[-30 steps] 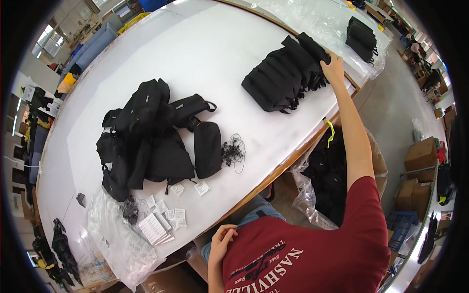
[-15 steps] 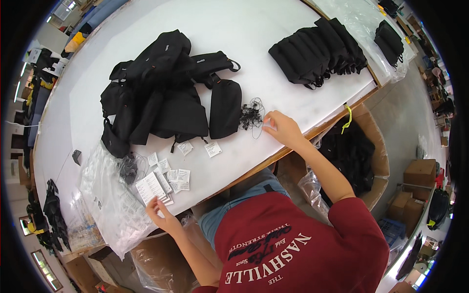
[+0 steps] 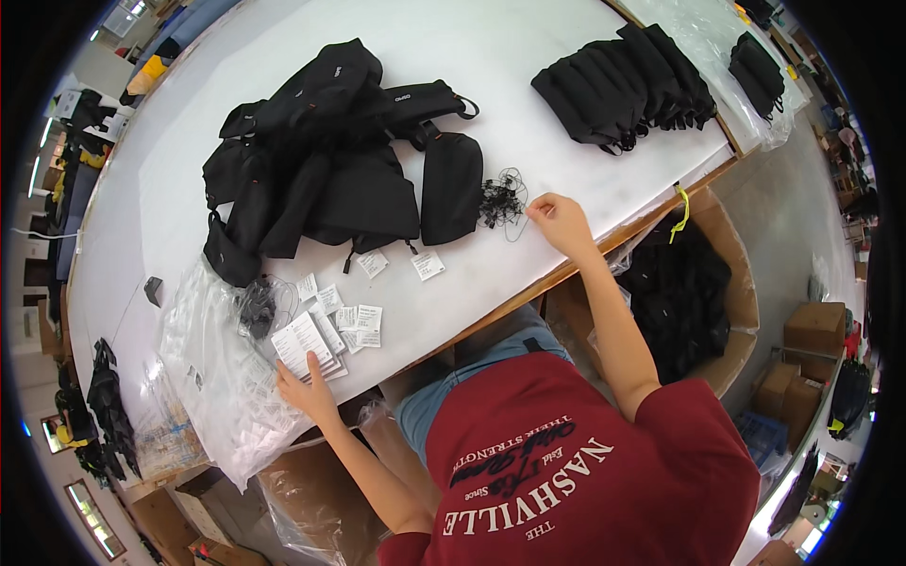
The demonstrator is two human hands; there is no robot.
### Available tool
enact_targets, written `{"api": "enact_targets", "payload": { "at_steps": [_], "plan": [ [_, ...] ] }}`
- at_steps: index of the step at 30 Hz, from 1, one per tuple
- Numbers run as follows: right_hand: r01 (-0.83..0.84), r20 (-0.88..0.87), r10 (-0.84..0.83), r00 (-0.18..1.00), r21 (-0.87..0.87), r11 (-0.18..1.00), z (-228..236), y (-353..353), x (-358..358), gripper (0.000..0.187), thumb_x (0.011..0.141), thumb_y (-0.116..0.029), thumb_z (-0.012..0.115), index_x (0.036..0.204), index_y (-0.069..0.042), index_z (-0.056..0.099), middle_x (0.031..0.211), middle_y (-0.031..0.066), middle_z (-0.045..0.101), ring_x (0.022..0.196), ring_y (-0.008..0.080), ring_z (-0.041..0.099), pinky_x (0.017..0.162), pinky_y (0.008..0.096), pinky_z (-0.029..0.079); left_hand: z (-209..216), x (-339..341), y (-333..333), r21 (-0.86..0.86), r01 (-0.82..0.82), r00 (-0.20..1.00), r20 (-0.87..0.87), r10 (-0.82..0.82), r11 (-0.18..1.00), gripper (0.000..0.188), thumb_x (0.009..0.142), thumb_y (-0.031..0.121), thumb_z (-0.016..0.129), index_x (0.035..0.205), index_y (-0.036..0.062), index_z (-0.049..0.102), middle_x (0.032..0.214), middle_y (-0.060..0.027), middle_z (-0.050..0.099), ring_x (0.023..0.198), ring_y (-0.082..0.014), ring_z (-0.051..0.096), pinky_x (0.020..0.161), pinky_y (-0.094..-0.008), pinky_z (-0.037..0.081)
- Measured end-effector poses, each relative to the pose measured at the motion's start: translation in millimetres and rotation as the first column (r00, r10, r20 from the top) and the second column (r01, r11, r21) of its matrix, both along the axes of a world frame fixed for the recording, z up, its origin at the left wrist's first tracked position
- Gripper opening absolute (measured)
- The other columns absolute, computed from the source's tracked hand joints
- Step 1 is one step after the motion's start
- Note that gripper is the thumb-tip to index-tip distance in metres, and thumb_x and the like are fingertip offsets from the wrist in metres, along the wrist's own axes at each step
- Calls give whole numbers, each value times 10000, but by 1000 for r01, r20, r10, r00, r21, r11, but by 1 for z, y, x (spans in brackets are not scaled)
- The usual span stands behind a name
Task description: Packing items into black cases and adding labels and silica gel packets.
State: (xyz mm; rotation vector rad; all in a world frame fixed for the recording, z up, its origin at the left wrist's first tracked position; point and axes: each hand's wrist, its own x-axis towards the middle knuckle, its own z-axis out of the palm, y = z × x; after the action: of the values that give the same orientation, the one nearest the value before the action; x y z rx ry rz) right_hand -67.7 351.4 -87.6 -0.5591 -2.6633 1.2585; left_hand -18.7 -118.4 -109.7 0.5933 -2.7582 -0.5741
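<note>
My left hand (image 3: 307, 385) is at the near edge of a small stack of white printed cards (image 3: 300, 338), fingers apart, with a fingertip on the cards. My right hand (image 3: 561, 224) is pinched shut at the right of a tangle of thin black hang-tag strings (image 3: 502, 198); a fine loop runs from the tangle to its fingertips. Several small white paper labels (image 3: 368, 323) lie beside the card stack. Beyond them is a pile of black fabric pouches (image 3: 363, 198), some with a white label hanging at the near edge.
A row of black pouches (image 3: 595, 94) lies at the table's far right. Clear plastic bags (image 3: 212, 368) and a second dark string bundle (image 3: 257, 309) are at the left. An open carton (image 3: 741, 283) of black goods stands below the table's wooden edge (image 3: 528, 292).
My left hand has moved farther onto the card stack, its fingers spreading. My right hand stays by the string tangle. The whole view has shifted slightly.
</note>
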Motion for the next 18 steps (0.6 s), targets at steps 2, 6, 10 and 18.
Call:
{"api": "enact_targets", "payload": {
  "at_steps": [2,6,10,18],
  "plan": [
    [-10,-48,11,999,14,1000,12,12,-1,193,785,-206,684,877,-37,677,698,84,641,627,172,594,609,302,469,2,1,2,26,-4,999,-41,5,1000,728,855,477,609,1340,-27,410,1310,-262,405,1206,-407,362,1025,-495,274],
    [25,-125,-68,990,-317,948,51,25,-2,179,847,-190,640,882,-15,634,756,43,636,644,110,580,601,242,457,4,0,7,-5,-37,995,-96,36,999,707,840,458,633,1335,-1,425,1314,-246,402,1212,-396,362,1023,-498,275],
    [-143,-215,-86,973,-852,503,90,26,-4,146,915,-137,554,994,-15,564,826,27,601,716,77,558,628,175,437,25,-6,10,-150,-23,997,-82,11,988,709,816,455,655,1332,22,434,1328,-213,398,1224,-379,361,1017,-492,286],
    [-214,-213,24,977,-975,64,122,5,-23,210,867,-133,548,731,-90,393,593,-52,260,534,57,250,498,207,279,17,-30,-4,-134,-1,999,45,7,991,761,793,531,645,1328,29,447,1312,-182,418,1225,-370,371,1010,-479,310]
  ]
}}
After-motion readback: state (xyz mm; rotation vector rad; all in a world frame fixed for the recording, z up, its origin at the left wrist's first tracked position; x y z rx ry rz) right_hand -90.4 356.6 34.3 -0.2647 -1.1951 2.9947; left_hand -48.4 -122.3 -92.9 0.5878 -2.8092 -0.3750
